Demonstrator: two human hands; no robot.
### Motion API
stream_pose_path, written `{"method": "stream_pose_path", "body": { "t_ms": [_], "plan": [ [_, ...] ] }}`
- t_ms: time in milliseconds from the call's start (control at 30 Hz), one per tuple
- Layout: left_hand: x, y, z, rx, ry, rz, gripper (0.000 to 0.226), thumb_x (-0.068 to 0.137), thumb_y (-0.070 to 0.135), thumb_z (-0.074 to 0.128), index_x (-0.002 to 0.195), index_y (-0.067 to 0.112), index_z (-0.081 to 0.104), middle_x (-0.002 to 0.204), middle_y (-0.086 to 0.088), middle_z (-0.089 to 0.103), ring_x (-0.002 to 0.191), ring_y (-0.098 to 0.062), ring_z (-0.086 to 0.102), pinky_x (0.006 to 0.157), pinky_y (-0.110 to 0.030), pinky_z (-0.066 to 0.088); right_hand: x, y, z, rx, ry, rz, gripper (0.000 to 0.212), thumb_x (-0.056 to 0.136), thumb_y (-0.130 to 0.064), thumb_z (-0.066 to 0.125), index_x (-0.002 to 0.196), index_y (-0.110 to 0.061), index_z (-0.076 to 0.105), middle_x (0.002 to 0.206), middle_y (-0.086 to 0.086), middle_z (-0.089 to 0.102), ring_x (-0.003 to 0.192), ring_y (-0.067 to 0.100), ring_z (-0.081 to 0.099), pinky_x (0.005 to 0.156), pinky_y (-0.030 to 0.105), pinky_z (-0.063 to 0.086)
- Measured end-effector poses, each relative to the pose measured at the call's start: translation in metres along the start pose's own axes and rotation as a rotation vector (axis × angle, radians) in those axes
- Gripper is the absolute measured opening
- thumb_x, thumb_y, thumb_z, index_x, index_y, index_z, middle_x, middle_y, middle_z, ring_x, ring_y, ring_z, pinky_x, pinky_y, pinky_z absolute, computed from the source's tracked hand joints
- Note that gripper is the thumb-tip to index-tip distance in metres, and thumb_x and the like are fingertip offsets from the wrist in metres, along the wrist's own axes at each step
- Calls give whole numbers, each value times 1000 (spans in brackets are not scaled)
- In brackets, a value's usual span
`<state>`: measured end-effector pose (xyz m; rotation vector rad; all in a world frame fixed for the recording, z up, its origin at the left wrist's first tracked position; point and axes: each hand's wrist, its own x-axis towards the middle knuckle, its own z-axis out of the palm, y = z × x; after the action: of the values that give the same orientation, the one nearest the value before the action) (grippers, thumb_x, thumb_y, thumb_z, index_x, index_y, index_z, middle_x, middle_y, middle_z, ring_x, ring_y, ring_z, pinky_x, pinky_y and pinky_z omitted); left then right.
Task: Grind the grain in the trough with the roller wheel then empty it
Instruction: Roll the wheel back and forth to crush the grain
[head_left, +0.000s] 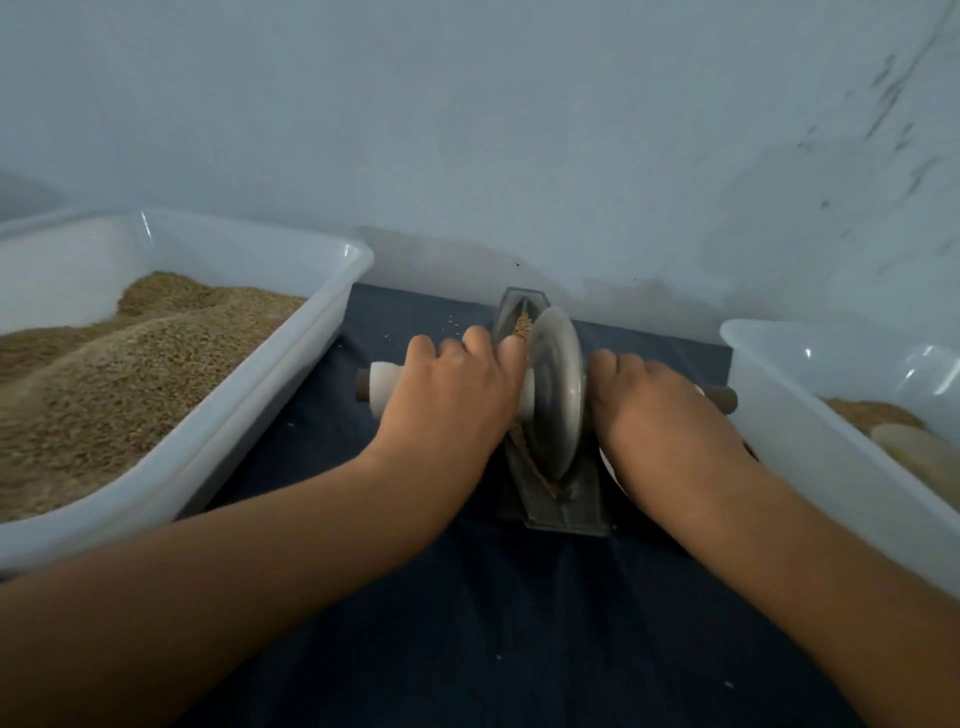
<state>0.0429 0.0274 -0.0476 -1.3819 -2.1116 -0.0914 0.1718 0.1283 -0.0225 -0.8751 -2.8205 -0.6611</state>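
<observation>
A grey metal roller wheel (555, 395) stands upright in a narrow metal trough (563, 506) on a dark cloth. Brown grain (522, 326) shows in the trough beyond the wheel and along its near left side. A wooden axle with white sleeves runs through the wheel. My left hand (447, 400) grips the left handle (379, 389), fingers curled over it. My right hand (660, 410) grips the right handle, whose brown end (724, 399) sticks out past the knuckles. Both hands sit close against the wheel.
A large white tub (291, 364) heaped with brown grain stands on the left. A second white tub (779, 410) with some grain and a pale scoop-like object (919, 452) is on the right. A pale wall rises close behind. Dark cloth (493, 623) covers the floor.
</observation>
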Motion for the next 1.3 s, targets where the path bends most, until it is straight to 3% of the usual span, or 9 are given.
{"method": "stream_pose_path", "body": {
  "t_ms": [133, 233, 400, 733, 833, 933, 1033, 1200, 1300],
  "plan": [
    [-4, -3, 4, -5, 14, 12, 26, 85, -1, 34, 95, 18, 20, 84, -7, 30, 68, -22, 35, 68, -35, 29, 3, -4, -5, -40, -26, 19, 22, 98, -8, 34, 119, -12, 39, 118, 9, 56, 109, 27, 58, 74, 31, 29],
    [13, -6, 15, -29, 5, -2, 23, 88, 3, 42, 98, 17, 26, 85, -5, 33, 70, -23, 40, 67, -35, 29, 19, 2, 1, 40, -73, 59, 18, 96, -5, 39, 113, -10, 39, 113, 10, 58, 103, 30, 59, 64, 31, 29],
    [57, -8, 38, -15, -11, -19, 16, 92, 8, 42, 107, 12, 39, 103, -8, 56, 92, -31, 60, 71, -37, 28, 61, 22, 23, 92, -127, 20, 36, 88, -4, 60, 117, -5, 40, 102, 18, 61, 79, 33, 53, 62, 35, 33],
    [111, -19, 66, -41, -12, -50, 19, 92, 9, 49, 111, 11, 47, 107, -9, 59, 94, -32, 60, 73, -37, 30, 137, 35, 34, 73, -265, 79, 58, 84, -17, 72, 136, -14, 48, 120, 15, 60, 106, 32, 61, 75, 33, 45],
    [106, -21, 67, -66, 1, -55, 19, 92, 9, 50, 110, 11, 47, 105, -9, 59, 92, -31, 60, 72, -36, 31, 133, 32, 31, 73, -245, 107, 45, 85, -14, 71, 126, -9, 54, 115, 15, 61, 97, 29, 61, 71, 31, 43],
    [87, -23, 65, -97, 5, -71, 22, 90, 10, 53, 110, 13, 44, 105, -8, 58, 91, -29, 61, 71, -36, 33, 113, 25, 31, 76, -99, 64, 27, 88, -6, 64, 112, -4, 53, 107, 18, 60, 79, 28, 50, 66, 32, 35],
    [62, -20, 56, -97, -22, -91, 26, 89, 10, 54, 111, 13, 40, 107, -9, 56, 94, -29, 60, 73, -38, 38, 89, 17, 24, 150, -24, 44, 22, 89, 1, 57, 100, -10, 42, 106, 19, 59, 92, 34, 58, 65, 34, 29],
    [27, -3, 29, -68, -11, -65, 32, 82, 0, 45, 108, 14, 33, 100, -10, 45, 83, -26, 47, 71, -38, 31, 40, 6, 12, 151, -40, 89, 8, 98, -6, 42, 104, -12, 42, 107, 15, 60, 99, 32, 61, 64, 33, 33],
    [8, 1, 5, -55, 15, -18, 51, 63, -2, 5, 105, 15, 28, 89, -9, 29, 76, -25, 32, 69, -39, 27, 6, 2, 5, 55, -19, 84, 10, 98, -10, 42, 108, -13, 39, 110, 7, 57, 102, 27, 61, 50, 29, 15]
  ]
}}
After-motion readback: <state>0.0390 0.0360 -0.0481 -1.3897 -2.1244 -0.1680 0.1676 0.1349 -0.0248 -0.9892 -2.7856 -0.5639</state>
